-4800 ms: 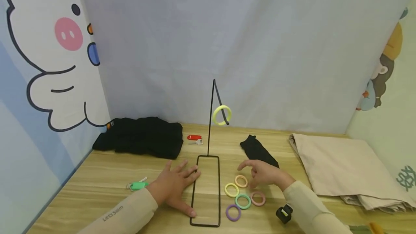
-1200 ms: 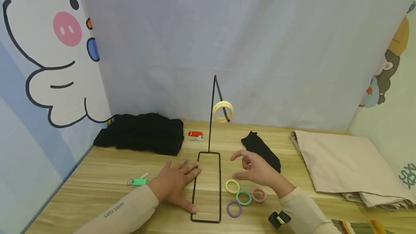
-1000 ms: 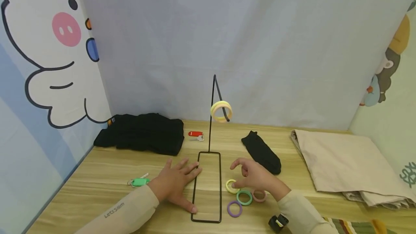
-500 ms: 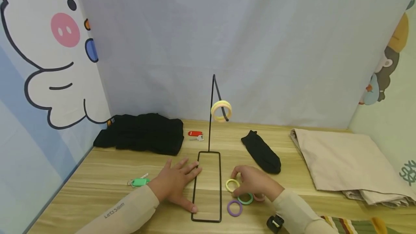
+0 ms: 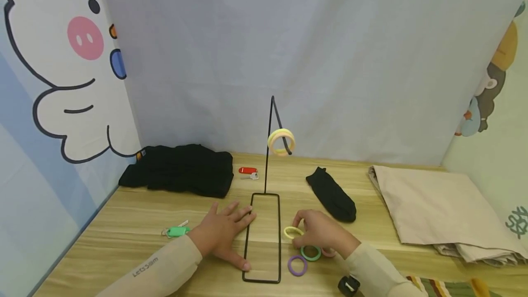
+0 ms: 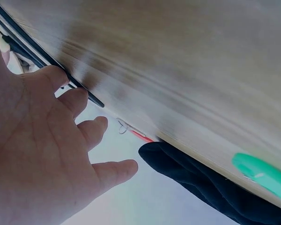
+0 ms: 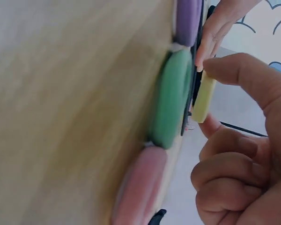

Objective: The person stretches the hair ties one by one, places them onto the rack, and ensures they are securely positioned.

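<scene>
One yellow ring [image 7: 203, 98] is pinched between thumb and forefinger of the right hand [image 5: 323, 233], the other fingers curled toward the palm. It is held tilted, just right of the wire stand [image 5: 266, 168], a strip of wood separating it from the base; the green ring [image 7: 171, 98] lies close on its near side. Its band is smooth, plain and thick. Green, purple [image 7: 187, 21] and pink rings [image 7: 140, 187], three in all, lie flat, edge to edge. Left hand [image 5: 224, 233]: fingers spread wide over the base's left bar. Two rings, pale yellow [image 5: 280, 129] behind peach [image 5: 282, 154], hang on the slanting arm, its tip projecting past them. Farther out: one black sock [image 5: 331, 196], two tagged keys [image 5: 248, 170], one black cloth [image 5: 181, 171], one beige cloth [image 5: 437, 210].
</scene>
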`<move>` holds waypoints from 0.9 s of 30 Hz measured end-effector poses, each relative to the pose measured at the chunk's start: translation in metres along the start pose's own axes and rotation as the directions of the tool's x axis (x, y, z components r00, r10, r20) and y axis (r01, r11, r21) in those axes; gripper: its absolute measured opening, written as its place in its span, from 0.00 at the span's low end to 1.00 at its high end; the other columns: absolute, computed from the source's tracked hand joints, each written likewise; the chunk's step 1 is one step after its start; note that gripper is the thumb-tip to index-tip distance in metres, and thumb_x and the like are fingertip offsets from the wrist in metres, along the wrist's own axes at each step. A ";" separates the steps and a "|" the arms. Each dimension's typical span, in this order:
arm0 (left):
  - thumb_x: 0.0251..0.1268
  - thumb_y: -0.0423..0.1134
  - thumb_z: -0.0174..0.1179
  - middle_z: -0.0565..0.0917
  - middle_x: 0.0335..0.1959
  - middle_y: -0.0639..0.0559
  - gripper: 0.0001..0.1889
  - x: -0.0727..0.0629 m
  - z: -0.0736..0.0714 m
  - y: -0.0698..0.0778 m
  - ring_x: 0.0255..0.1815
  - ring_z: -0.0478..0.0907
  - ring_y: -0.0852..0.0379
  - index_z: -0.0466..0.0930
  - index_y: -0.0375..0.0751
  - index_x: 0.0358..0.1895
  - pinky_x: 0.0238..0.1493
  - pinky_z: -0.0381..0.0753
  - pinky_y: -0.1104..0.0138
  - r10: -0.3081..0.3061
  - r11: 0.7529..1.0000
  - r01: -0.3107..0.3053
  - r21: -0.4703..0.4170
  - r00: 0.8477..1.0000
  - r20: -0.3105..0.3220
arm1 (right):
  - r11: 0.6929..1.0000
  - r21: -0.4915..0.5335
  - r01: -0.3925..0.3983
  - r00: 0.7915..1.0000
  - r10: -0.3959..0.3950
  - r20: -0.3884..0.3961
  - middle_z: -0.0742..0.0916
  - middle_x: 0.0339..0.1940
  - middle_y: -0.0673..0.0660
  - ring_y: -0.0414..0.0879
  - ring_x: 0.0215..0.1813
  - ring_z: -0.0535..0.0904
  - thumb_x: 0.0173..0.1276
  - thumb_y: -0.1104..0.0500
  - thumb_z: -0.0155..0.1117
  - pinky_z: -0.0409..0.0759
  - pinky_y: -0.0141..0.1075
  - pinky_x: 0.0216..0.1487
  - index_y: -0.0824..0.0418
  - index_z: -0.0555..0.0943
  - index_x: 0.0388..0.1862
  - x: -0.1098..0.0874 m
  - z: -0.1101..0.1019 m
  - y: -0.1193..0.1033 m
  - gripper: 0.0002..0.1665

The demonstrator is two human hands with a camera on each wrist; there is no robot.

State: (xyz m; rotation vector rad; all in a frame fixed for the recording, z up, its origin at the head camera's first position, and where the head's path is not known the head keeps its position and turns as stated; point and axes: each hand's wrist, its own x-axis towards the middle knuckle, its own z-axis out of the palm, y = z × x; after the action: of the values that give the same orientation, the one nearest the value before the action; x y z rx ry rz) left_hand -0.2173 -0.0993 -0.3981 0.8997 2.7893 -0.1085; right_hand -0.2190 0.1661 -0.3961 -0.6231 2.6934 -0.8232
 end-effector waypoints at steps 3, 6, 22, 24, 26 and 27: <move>0.30 0.84 0.50 0.52 0.75 0.58 0.60 0.000 0.000 0.000 0.75 0.45 0.46 0.50 0.58 0.73 0.64 0.49 0.37 -0.001 1.000 0.001 0.003 1.000 -0.001 | 1.000 0.003 0.017 1.000 -0.017 -0.019 0.63 0.08 0.43 0.36 0.12 0.53 0.47 0.59 0.68 0.52 0.24 0.12 0.59 0.77 0.36 -0.002 -0.001 -0.003 0.15; 0.30 0.84 0.50 0.52 0.75 0.57 0.60 0.000 -0.001 0.000 0.75 0.46 0.46 0.50 0.57 0.73 0.64 0.50 0.37 0.000 1.000 0.000 0.008 1.000 -0.006 | 1.000 0.009 0.014 0.999 -0.014 -0.040 0.64 0.08 0.43 0.36 0.12 0.54 0.49 0.59 0.68 0.53 0.24 0.12 0.61 0.77 0.38 -0.006 -0.003 -0.010 0.17; 0.29 0.84 0.51 0.52 0.75 0.58 0.60 -0.001 -0.002 0.000 0.75 0.45 0.47 0.51 0.58 0.73 0.65 0.50 0.37 -0.006 1.000 0.006 0.003 1.000 -0.001 | 0.995 -0.050 0.088 0.977 -0.096 -0.188 0.63 0.05 0.42 0.33 0.09 0.53 0.53 0.53 0.70 0.53 0.22 0.11 0.55 0.76 0.44 -0.040 -0.026 -0.064 0.20; 0.29 0.84 0.50 0.52 0.75 0.58 0.61 -0.001 -0.001 0.000 0.75 0.46 0.47 0.50 0.58 0.73 0.65 0.50 0.37 -0.009 1.000 0.009 0.005 1.000 0.003 | 0.992 -0.056 0.111 0.969 -0.121 -0.216 0.62 0.05 0.41 0.32 0.09 0.52 0.53 0.53 0.71 0.53 0.23 0.11 0.53 0.76 0.43 -0.047 -0.031 -0.073 0.20; 0.28 0.85 0.50 0.52 0.75 0.59 0.61 0.000 -0.001 0.000 0.75 0.46 0.47 0.50 0.59 0.73 0.65 0.50 0.37 -0.012 1.000 0.012 0.007 1.000 0.004 | 0.986 -0.065 0.151 0.953 -0.163 -0.254 0.60 0.06 0.40 0.30 0.10 0.51 0.52 0.54 0.71 0.53 0.23 0.12 0.53 0.76 0.43 -0.053 -0.035 -0.081 0.20; 0.28 0.85 0.49 0.52 0.75 0.59 0.61 0.000 -0.001 0.001 0.75 0.46 0.47 0.50 0.59 0.73 0.65 0.50 0.38 -0.013 1.000 0.013 0.007 1.000 0.006 | 0.982 -0.074 0.176 0.942 -0.190 -0.278 0.59 0.06 0.39 0.29 0.10 0.50 0.52 0.54 0.71 0.52 0.24 0.12 0.52 0.76 0.43 -0.056 -0.037 -0.085 0.19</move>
State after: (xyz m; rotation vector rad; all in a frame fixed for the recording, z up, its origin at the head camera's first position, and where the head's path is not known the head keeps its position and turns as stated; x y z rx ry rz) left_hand -0.2168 -0.0990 -0.3972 0.8819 2.7912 -0.1233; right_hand -0.1553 0.1460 -0.3102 -0.8355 2.9537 -0.9640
